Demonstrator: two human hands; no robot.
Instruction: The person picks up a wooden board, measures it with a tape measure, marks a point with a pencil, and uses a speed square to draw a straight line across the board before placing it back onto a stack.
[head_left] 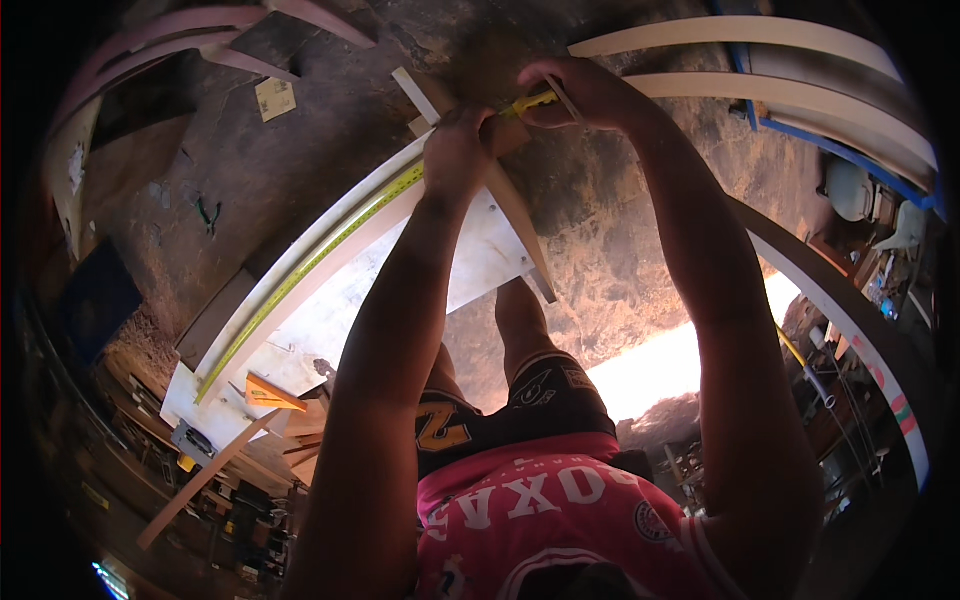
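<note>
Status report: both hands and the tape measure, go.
Left hand pressing yellow tape measure onto white board. Right hand gripping the tape's case end beyond the board's edge. Nothing blocking the tape's run.

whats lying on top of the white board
A yellow tape measure blade runs along the flat white board's long edge, pinned by the left hand. The blade's end under that hand is covered.

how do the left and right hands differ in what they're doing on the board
The left hand presses down on the yellow tape measure lying along the white board; the right hand sits farther out, past the board's end, gripping the yellow tape case and a pencil-like stick. Both hands are closed, with arms stretched forward.
</note>
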